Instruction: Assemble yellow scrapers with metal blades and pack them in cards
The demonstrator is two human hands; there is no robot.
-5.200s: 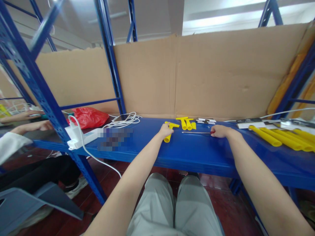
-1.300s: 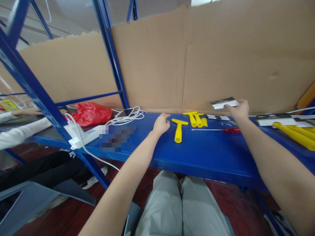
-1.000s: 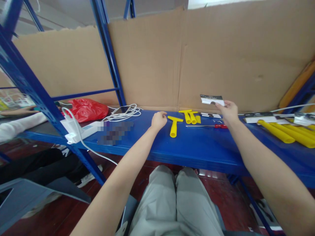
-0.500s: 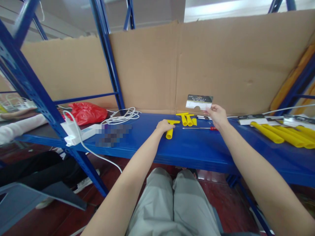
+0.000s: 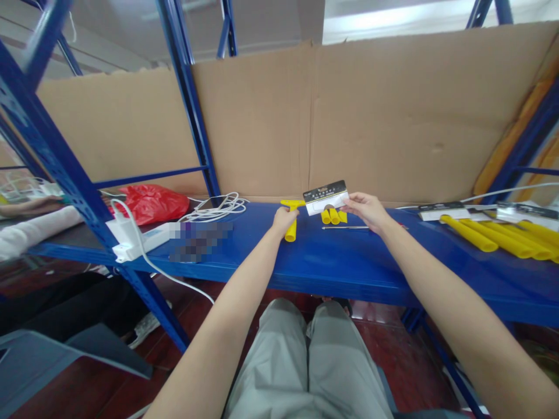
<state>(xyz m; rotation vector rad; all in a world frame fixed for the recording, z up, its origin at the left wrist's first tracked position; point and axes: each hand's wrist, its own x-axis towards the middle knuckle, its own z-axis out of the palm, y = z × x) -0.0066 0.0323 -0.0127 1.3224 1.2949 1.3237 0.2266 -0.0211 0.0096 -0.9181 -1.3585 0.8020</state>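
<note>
My left hand (image 5: pixel 283 221) is closed round a yellow T-shaped tool (image 5: pixel 290 233) with a tube-like handle, its crossbar at the top. Between the fingers and thumb of my right hand (image 5: pixel 365 210) is a black-and-white printed card (image 5: pixel 325 198), tilted and held just to the right of the tool's crossbar. Behind and below the card lie several yellow tube-handled pieces (image 5: pixel 335 217) on the blue shelf, partly covered by it. A screwdriver (image 5: pixel 345 227) lies in front of them, its handle mostly hidden by my right hand.
On the right are more yellow tube-handled pieces (image 5: pixel 502 238) with cards attached. A white power strip (image 5: pixel 148 238), a coiled white cable (image 5: pixel 227 206) and a red plastic bag (image 5: pixel 151 203) lie on the left. Cardboard (image 5: pixel 371 116) stands behind the blue shelf (image 5: pixel 349 267). Another person's sleeve (image 5: pixel 41 230) shows far left.
My right hand has brought the card leftward and slightly down, close to the tool. My left hand has shifted a little left with the yellow tool, which now stands more upright.
</note>
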